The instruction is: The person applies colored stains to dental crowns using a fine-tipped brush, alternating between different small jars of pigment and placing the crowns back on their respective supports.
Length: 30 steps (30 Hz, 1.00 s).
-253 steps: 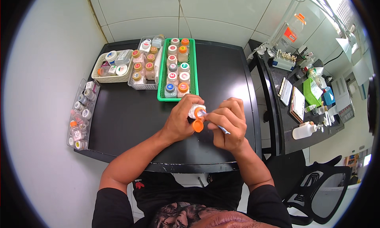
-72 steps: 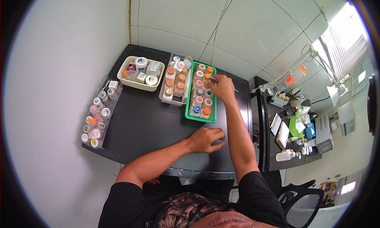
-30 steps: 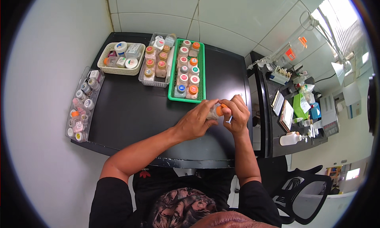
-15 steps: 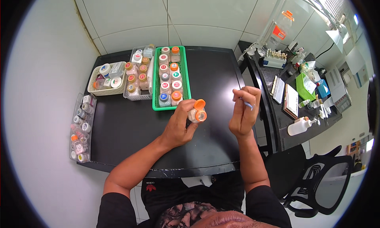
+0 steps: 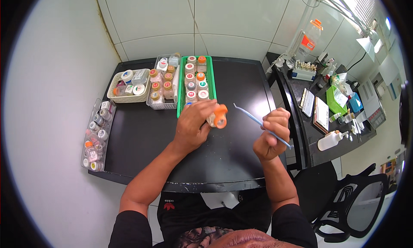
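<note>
The black counter (image 5: pixel 142 144) spreads beneath the left hand (image 5: pixel 192 123) and right hand (image 5: pixel 273 134). Just beyond the left hand stands a green basket (image 5: pixel 213 80) of capped bottles, its near end blocked from sight by that hand. Farther left of the same hand are a clear basket (image 5: pixel 162 105), a cream basket (image 5: pixel 129 99) and a long clear tray (image 5: pixel 108 140) of small jars.

The left hand grips a small bottle (image 5: pixel 211 120), its orange cap (image 5: pixel 222 109) flipped open; the contents cannot be made out. The right hand closes on a slim blue tool (image 5: pixel 251 117). Half a second ago the tool was mostly hidden among the fingers; now it points its bent tip leftward, near the cap but not touching. The tip seems well placed for the open mouth, with the raised cap the likeliest obstacle.
</note>
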Available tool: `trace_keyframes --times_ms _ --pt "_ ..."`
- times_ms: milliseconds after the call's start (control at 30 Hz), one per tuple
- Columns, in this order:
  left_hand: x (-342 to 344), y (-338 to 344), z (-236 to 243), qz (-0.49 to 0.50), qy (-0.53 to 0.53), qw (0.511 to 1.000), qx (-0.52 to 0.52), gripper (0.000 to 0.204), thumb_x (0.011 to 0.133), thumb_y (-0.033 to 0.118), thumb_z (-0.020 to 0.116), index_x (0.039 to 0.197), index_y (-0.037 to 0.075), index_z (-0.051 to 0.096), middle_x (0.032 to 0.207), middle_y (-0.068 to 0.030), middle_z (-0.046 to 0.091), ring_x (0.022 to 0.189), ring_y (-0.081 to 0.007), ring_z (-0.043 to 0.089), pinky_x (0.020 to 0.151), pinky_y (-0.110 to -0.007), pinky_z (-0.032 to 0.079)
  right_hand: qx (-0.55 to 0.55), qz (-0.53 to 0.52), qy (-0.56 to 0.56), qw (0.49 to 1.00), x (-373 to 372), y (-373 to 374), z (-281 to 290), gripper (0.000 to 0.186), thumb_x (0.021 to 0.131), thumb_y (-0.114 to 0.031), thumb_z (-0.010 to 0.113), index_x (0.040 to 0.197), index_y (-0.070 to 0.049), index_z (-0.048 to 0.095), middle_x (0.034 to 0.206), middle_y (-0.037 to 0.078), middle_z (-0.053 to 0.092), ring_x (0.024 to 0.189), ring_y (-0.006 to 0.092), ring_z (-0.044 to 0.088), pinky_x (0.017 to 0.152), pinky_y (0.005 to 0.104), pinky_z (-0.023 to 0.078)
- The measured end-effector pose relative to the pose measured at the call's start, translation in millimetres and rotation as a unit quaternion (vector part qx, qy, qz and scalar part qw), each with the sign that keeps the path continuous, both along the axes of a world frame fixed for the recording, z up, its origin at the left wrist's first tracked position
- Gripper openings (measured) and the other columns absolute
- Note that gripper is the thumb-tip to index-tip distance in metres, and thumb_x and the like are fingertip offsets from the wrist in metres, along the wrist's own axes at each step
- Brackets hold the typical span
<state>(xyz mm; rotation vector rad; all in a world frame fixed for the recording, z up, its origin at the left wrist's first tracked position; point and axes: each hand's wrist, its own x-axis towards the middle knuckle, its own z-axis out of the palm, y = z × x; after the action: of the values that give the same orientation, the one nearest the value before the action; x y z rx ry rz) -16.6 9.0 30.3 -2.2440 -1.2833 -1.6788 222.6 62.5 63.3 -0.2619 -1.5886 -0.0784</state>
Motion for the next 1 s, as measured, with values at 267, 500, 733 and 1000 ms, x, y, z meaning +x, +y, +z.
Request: trace_keyframes --times_ms 267,500,733,1000 --pt "-3.0 4.4 -8.0 0.003 -0.005 1.0 -0.009 0.057 0.089 0.001 0.089 0.142 0.005 0.066 0.138 -0.017 0.074 0.128 -0.0372 0.073 0.107 -0.045 0.059 0.003 0.039 -0.024 0.999 -6.1 -13.6 -0.1 0.045 0.119 -0.055 0.047 0.109 -0.012 0.057 0.081 0.003 0.067 0.073 0.0196 0.064 0.086 0.0453 0.048" --pt "3.8 -1.2 -11.2 0.005 -0.031 0.998 -0.055 0.064 0.084 0.004 0.093 0.142 0.003 0.065 0.139 -0.0182 0.074 0.128 -0.0365 0.074 0.108 -0.044 0.06 -0.03 0.055 -0.111 0.992 -16.1 -14.2 3.2 0.032 0.108 -0.038 0.073 0.104 -0.006 0.073 0.083 0.005 0.066 0.075 0.0245 0.066 0.083 0.0434 0.048" --pt "3.7 0.3 -15.3 0.003 -0.032 0.999 -0.044 0.062 0.084 0.011 0.098 0.136 0.002 0.065 0.135 -0.0185 0.076 0.127 -0.035 0.075 0.106 -0.043 0.061 -0.119 0.021 -0.154 0.981 -20.7 -19.5 2.6 0.019 0.103 -0.022 0.08 0.103 -0.003 0.077 0.088 0.007 0.07 0.075 0.024 0.064 0.079 0.0405 0.046" --pt "7.7 0.3 -11.8 -0.024 -0.051 0.997 -0.046 0.063 0.085 0.011 0.096 0.138 0.001 0.063 0.135 -0.0192 0.075 0.126 -0.039 0.074 0.107 -0.046 0.061 -0.243 0.132 -0.092 0.957 -14.5 -15.8 -4.7 0.02 0.111 -0.019 0.071 0.103 -0.001 0.075 0.084 0.007 0.071 0.073 0.0212 0.062 0.077 0.0375 0.046"
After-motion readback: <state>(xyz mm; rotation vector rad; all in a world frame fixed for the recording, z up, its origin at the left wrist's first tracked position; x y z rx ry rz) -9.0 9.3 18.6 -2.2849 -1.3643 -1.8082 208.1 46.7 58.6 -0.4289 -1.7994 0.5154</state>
